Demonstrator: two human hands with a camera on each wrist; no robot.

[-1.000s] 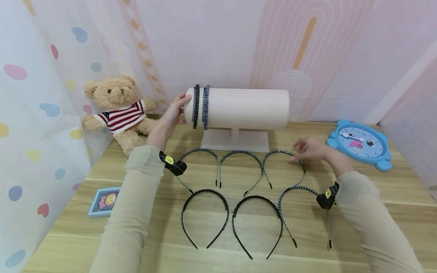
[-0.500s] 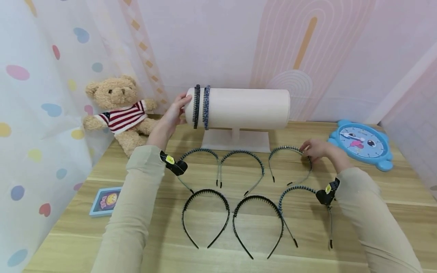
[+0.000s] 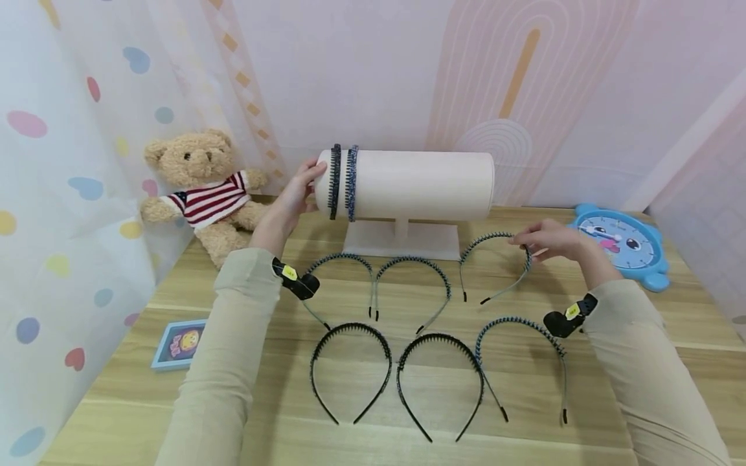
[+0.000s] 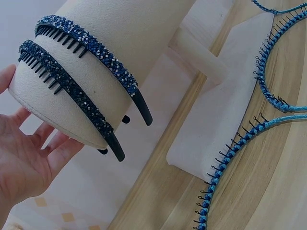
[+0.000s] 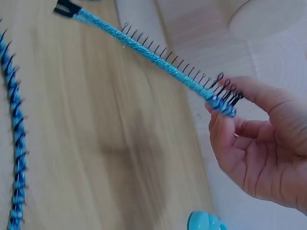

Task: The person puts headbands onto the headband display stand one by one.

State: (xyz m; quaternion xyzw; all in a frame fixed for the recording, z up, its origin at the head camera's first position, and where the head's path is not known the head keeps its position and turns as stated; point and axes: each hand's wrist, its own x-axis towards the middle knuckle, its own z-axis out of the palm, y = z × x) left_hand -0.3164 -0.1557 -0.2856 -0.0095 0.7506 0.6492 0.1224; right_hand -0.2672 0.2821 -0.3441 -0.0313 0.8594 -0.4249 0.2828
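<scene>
My left hand (image 3: 295,191) grips the left end of a cream cylindrical headband stand (image 3: 425,184), thumb on one side and fingers on the other. Around that end sit a black glitter headband (image 4: 72,88) and a blue glitter headband (image 4: 98,50), side by side. In the right wrist view my right hand (image 5: 268,148) pinches a toothed blue headband (image 5: 163,63) between thumb and fingers near the crown. It is lifted over the table, right of the stand's base (image 3: 373,239), its black-tipped ends pointing toward me.
Two blue headbands (image 3: 410,259) lie in front of the stand. Nearer lie two black headbands (image 3: 440,338) and another blue headband (image 3: 513,319). A teddy bear (image 3: 201,162) and a small picture frame (image 3: 180,345) are at left. A blue clock (image 3: 618,246) is at right.
My right hand has taken hold of the rightmost back-row blue headband, moved it right and raised it off the table. The left hand has stayed on the stand's end.
</scene>
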